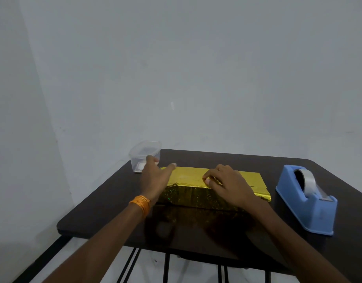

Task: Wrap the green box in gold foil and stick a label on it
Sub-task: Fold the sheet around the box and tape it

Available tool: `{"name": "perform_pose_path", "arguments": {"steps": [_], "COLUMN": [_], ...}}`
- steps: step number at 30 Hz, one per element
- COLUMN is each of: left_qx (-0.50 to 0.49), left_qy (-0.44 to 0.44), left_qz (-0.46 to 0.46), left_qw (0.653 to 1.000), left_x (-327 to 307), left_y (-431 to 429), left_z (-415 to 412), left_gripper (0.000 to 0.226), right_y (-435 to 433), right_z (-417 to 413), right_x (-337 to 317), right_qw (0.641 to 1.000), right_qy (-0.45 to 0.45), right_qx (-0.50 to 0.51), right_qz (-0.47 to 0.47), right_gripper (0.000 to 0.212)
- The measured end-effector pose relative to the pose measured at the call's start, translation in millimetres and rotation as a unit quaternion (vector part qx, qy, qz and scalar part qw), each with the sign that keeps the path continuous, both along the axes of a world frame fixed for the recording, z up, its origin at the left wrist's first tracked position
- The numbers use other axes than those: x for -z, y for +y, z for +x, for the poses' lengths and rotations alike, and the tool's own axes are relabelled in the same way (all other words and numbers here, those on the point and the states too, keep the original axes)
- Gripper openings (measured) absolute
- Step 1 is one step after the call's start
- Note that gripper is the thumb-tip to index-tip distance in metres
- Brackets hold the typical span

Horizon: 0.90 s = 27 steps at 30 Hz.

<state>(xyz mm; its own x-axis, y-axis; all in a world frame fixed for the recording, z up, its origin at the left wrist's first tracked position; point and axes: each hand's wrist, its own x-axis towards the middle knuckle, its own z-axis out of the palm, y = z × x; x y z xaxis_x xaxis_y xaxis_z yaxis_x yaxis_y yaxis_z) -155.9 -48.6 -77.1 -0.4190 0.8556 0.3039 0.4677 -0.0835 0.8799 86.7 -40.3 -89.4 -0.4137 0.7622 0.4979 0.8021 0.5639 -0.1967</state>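
Two hands work at the foil-wrapped box (196, 196), which lies under the right hand (227, 181); its fingers curl onto the crinkly, glittering gold top, likely to steady it, though pinching or pressing cannot be told. The left hand (155, 174) stretches, fingers straight, to the clear plastic tub (144, 152) just beyond it, probably for a label. A blue tape dispenser (307, 199) stands right of the right hand

Dim and flat, with cool grey cast. Glints softly off the gold foil (193, 176), mirrored faintly in the glossy dark bench (98, 213). Slightly soft and grainy; bowed toward the edges.
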Motion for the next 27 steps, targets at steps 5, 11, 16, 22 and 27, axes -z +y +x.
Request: {"name": "perform_pose_path", "arguments": {"steps": [5,11,16,22,27], "left_qx": [0.040,0.030,0.037,-0.010,-0.069], "left_qy": [0.076,0.046,0.131,0.202,0.246], "left_qz": [-0.058,-0.068,-0.053,-0.001,0.056], "left_qw": [0.995,0.996,0.989,0.979,0.965], "left_x": [11,19,19,24,19], "left_y": [7,6,10,13,7], "left_z": [35,35,26,18,-9], "left_gripper": [0.096,0.077,0.066,0.050,0.044], "right_y": [-2,-2,-4,-5,-5], "right_z": [0,-1,-2,-1,-1], "right_x": [0,0,-1,-2,-1], "right_qw": [1.000,1.000,1.000,1.000,1.000], "right_qy": [-0.005,-0.010,-0.004,0.000,-0.008], "right_qx": [0.002,0.003,-0.003,0.000,0.000], "right_qz": [-0.005,-0.009,-0.013,-0.013,-0.007], "right_gripper": [0.026,0.026,0.027,0.028,0.029]}}
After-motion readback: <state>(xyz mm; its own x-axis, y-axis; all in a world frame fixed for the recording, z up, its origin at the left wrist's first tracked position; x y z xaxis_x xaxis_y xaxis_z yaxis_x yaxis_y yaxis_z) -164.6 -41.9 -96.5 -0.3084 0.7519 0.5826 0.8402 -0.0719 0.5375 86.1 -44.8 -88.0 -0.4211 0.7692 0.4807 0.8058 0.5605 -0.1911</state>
